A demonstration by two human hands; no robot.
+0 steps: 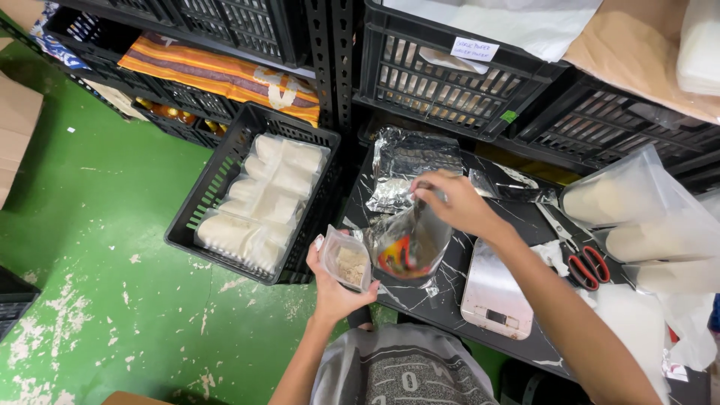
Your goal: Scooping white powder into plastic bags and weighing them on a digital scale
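Observation:
My left hand (335,289) holds a small clear pouch of pale brown powder (347,259) upright over the table's front edge. My right hand (455,202) pinches the top of a larger clear bag (409,244) with something red and orange inside, just right of the pouch and touching it. Both sit above a black marble-patterned table (457,289). Behind them lies a silvery foil bag (411,165).
A silver digital scale (496,291) rests on the table to the right, with red-handled scissors (581,259) beyond it. A black crate of filled white pouches (259,195) stands on the green floor (97,247) at left. Black crates on shelves (442,75) line the back; large plastic bags (652,217) at right.

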